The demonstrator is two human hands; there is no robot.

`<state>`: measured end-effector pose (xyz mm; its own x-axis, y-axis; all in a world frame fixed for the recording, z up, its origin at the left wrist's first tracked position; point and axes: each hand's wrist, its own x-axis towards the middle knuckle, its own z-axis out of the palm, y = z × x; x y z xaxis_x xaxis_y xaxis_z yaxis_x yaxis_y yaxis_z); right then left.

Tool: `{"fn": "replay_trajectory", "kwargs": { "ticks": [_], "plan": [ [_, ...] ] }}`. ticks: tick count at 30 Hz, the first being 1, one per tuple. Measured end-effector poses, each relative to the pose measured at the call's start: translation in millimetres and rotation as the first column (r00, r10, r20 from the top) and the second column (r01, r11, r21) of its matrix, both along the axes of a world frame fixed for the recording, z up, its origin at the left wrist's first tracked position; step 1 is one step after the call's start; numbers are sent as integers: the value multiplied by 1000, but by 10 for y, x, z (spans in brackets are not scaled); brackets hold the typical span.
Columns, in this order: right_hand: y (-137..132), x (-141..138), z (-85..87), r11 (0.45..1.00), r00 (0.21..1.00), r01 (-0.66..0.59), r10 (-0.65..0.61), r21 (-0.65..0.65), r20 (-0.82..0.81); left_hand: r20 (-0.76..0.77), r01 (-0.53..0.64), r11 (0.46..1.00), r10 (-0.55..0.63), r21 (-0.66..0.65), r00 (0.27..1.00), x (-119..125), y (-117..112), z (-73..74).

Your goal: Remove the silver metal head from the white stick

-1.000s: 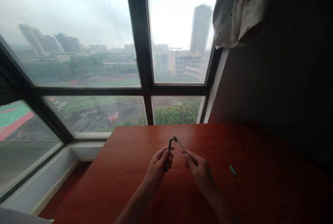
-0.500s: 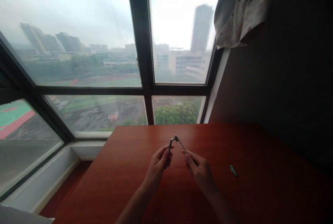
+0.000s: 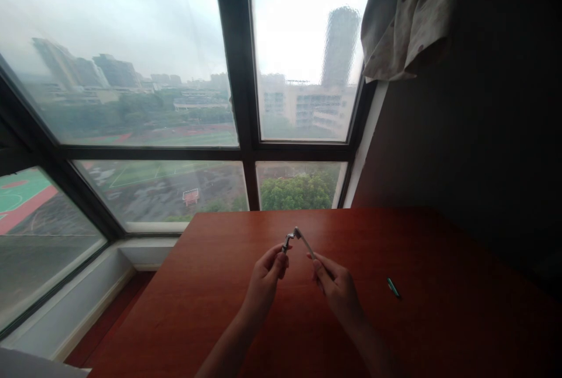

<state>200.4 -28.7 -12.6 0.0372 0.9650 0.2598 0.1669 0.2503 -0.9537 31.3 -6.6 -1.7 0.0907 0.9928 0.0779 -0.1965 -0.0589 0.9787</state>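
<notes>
My left hand (image 3: 268,270) is closed around the lower part of a small shiny metal tool (image 3: 287,242) with a bent, hooked top. The rest of the tool is hidden by my fingers. My right hand (image 3: 336,281) pinches the thin pale handle of what looks like a toothbrush (image 3: 307,244), slanting up and to the left. Its dark brush head meets or nearly meets the tool's bent top; I cannot tell whether they touch. Both hands are above the reddish-brown table (image 3: 211,284).
A small dark green, slim object (image 3: 393,288) lies on the table, right of my right hand. Behind the table stand large windows with dark frames (image 3: 250,153). A pale spotted cloth (image 3: 399,27) hangs at the upper right, beside a dark wall (image 3: 461,132).
My left hand has shifted slightly left and the metal tool has turned a little, its bent top catching more light. My right hand and the brush have barely moved.
</notes>
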Motion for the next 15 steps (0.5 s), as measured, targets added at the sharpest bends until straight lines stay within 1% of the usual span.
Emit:
{"fn": "replay_trajectory", "kwargs": {
  "ticks": [4,7,10,13,15],
  "plan": [
    [-8,-1,29,1000,1000,-23,23,-10,-2,-17,-34,999,34,-7,999,-9,3,4],
    [-16,4,54,999,999,-25,24,21,31,-32,-37,999,37,-7,999,-18,7,4],
    [-22,9,83,996,996,16,-23,89,81,-39,-39,999,39,-3,998,-24,10,-3],
    [-24,11,102,982,985,40,-70,185,157,-32,-30,1000,30,2,999,-25,13,-13],
    [-23,13,103,973,973,53,-101,225,206,-27,-31,999,31,7,999,-24,13,-16]
  ]
}}
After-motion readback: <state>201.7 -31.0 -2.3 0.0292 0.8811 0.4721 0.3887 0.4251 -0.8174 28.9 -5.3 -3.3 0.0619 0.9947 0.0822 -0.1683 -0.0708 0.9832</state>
